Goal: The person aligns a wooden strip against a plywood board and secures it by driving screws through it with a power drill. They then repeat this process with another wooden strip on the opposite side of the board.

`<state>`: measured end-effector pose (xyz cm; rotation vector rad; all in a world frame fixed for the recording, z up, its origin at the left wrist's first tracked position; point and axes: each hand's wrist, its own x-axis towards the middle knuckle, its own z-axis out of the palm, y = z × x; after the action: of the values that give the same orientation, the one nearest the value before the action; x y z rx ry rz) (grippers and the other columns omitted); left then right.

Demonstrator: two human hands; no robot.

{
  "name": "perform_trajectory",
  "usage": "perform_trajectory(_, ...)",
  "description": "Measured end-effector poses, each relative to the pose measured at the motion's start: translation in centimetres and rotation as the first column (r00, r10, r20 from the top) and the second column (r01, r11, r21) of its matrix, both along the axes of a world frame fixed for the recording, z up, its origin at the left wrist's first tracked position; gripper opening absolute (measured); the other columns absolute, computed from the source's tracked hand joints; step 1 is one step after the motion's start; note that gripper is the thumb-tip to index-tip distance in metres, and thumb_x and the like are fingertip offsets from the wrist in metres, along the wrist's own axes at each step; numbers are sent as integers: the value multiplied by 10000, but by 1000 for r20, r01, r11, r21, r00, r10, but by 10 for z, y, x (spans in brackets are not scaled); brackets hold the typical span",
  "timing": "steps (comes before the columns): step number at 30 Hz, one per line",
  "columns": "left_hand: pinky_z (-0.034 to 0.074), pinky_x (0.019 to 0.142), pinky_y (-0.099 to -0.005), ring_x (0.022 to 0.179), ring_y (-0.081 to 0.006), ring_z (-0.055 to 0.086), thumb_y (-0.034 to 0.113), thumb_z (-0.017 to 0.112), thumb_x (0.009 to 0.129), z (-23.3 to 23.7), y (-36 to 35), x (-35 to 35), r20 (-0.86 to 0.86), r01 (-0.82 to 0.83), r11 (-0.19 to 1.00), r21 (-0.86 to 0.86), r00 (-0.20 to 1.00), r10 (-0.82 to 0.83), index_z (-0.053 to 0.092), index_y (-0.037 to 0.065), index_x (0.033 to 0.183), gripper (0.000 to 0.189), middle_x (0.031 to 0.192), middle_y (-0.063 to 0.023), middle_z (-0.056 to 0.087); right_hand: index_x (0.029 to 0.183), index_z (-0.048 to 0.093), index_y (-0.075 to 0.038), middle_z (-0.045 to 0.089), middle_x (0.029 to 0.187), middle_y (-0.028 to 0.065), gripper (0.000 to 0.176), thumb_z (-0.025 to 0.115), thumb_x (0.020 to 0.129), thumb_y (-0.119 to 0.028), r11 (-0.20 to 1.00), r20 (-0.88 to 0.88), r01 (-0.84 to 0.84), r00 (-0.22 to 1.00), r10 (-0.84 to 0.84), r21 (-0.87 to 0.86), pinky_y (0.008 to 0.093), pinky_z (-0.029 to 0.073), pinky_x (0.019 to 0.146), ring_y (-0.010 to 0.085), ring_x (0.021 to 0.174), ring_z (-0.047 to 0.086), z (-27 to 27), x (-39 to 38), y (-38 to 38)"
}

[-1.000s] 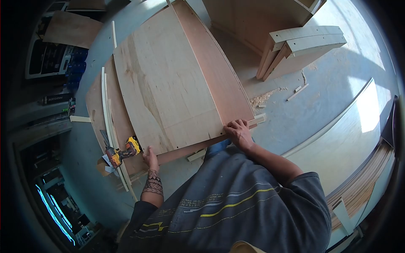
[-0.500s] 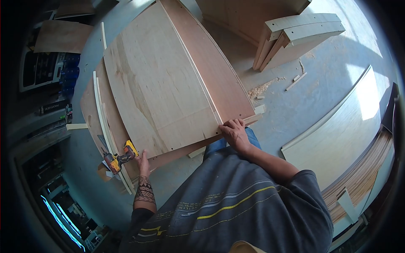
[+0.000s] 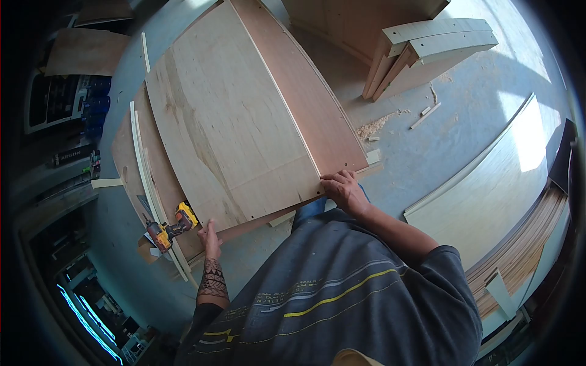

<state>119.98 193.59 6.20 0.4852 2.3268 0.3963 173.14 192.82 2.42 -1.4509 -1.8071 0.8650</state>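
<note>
A pale plywood panel [image 3: 226,122] lies on top of a reddish-brown plywood sheet [image 3: 293,91], which shows along its right side. My left hand [image 3: 210,238] grips the panel's near left corner, thumb on top and the other fingers partly hidden. At the near right corner, my right hand [image 3: 345,190] is closed over the panel's edge, with its fingers curled. A yellow and black cordless driver [image 3: 171,228] rests just left of my left hand, on wood beside the panel.
Long wooden strips [image 3: 146,171] lie left of the panel. Curved plywood assemblies [image 3: 427,52] stand at upper right, near sawdust [image 3: 373,128] and small offcuts [image 3: 425,116] on the floor. A large sheet [image 3: 488,171] and stacked boards [image 3: 519,250] sit at right.
The panel's near edge has shifted slightly to the right, and both hands have moved with it. The driver stays where it was beside the panel.
</note>
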Motion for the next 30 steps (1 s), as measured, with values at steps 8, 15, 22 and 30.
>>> perform_trajectory(8, 338, 1130, -751, 1473, -408, 386, 674, 722, 878, 3, 2, 14, 63, -69, 994, 79, 996, 64, 345, 84, 1480, 924, 1594, -202, 360, 1115, 716, -134, 746, 1177, 16, 254, 752, 864, -132, 998, 51, 12, 999, -15, 55, 428, 453, 968, 246, 1042, 648, 2, 7, 7)
perform_trajectory(15, 206, 1237, -666, 1568, -306, 311, 903, 512, 862, -11, 31, -35, 231, -110, 993, 35, 968, 99, 237, 190, 1702, 1136, 1722, -74, 325, 1115, 714, -158, 740, 1185, -9, 278, 766, 844, -122, 998, 32, 27, 999, -29, 61, 424, 435, 965, 230, 1052, 648, -11, -1, 8)
perform_trajectory(22, 323, 1232, -502, 1509, -301, 423, 757, 530, 979, -37, 29, -24, 216, -117, 939, 324, 975, 47, 374, 119, 1648, 937, 1645, -106, 452, 1130, 738, -161, 749, 1227, -8, 293, 768, 840, -127, 999, 68, 4, 998, -7, 36, 432, 430, 976, 224, 1058, 645, -11, -2, 7)
perform_trajectory(30, 357, 1216, -438, 1480, -290, 467, 731, 532, 996, -41, 39, -10, 8, -72, 964, 255, 997, 73, 453, 58, 1604, 911, 1642, -146, 461, 1167, 746, -136, 749, 1243, -1, 322, 762, 846, -134, 999, 79, 22, 997, -24, 32, 415, 436, 992, 232, 1076, 644, -11, -5, 15)
